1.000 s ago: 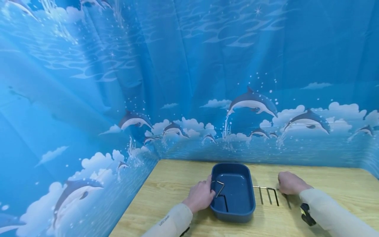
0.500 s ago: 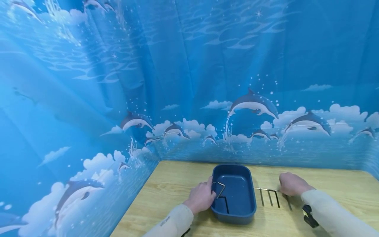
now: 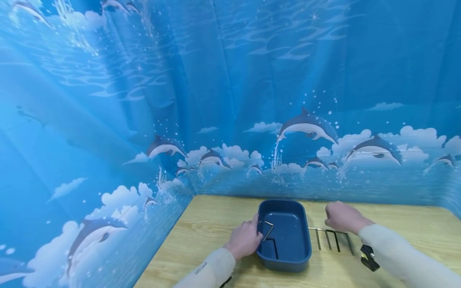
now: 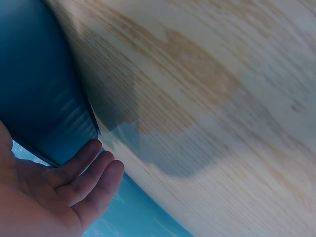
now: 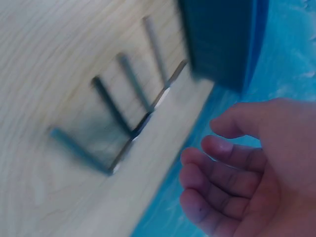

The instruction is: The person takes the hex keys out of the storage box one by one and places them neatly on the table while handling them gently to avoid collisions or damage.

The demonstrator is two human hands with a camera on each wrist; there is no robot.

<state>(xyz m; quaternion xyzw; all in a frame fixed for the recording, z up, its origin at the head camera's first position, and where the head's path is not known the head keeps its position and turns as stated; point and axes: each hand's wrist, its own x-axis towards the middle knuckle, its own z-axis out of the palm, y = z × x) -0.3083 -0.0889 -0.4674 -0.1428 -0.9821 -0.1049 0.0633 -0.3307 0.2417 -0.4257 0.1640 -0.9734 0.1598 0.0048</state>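
Showing only from head: tray's hex keys

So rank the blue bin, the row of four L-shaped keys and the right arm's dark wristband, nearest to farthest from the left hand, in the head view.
1. Blue bin: against the left hand, on its right.
2. Row of four L-shaped keys: just right of the bin.
3. Dark wristband: on the right arm, beyond the keys.

Head view looks down; closer wrist views share the tub.
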